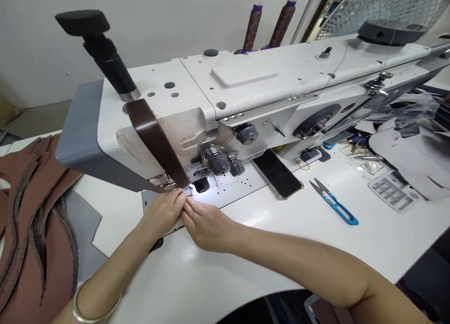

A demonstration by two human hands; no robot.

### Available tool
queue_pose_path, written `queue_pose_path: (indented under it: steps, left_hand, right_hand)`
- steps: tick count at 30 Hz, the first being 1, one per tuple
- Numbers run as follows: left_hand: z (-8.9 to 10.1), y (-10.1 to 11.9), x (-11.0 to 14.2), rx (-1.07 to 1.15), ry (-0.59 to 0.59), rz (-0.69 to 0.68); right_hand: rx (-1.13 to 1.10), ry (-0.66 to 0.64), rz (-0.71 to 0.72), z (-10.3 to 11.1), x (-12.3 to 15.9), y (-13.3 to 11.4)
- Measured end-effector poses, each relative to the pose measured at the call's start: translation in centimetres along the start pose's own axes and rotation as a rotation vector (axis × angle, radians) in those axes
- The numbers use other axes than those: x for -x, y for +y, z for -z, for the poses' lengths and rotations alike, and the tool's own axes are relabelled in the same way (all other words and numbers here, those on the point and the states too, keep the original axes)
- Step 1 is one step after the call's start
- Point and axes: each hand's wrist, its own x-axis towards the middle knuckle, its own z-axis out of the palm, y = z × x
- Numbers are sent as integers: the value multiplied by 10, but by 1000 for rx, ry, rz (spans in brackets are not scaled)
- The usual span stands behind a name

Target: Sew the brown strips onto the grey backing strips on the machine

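A white industrial sewing machine lies across the white table. A dark brown strap runs down from the machine's head to the lit needle area. My left hand and my right hand meet just below the needle, fingertips pinched together at the strap's lower end. Both hands have their fingers closed around something small at the presser foot. What exactly sits between the fingertips is hidden. A silver bangle circles my left wrist.
Brown leather pieces are stacked at the left. A phone lies face up beside the needle plate, blue thread snips to its right. Two thread cones stand behind the machine. Clutter and a fan fill the right.
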Motion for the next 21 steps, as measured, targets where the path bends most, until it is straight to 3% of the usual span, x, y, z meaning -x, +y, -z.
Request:
queue_pose_path:
  steps: [9,21]
  left_hand:
    - [-19,-11,2,-157,484,-174]
    - [-15,-8,-7,-202,358,-45]
  right_hand:
    - [6,-59,25,-1,2,3]
    - [-19,-21,-8,-1,3,2]
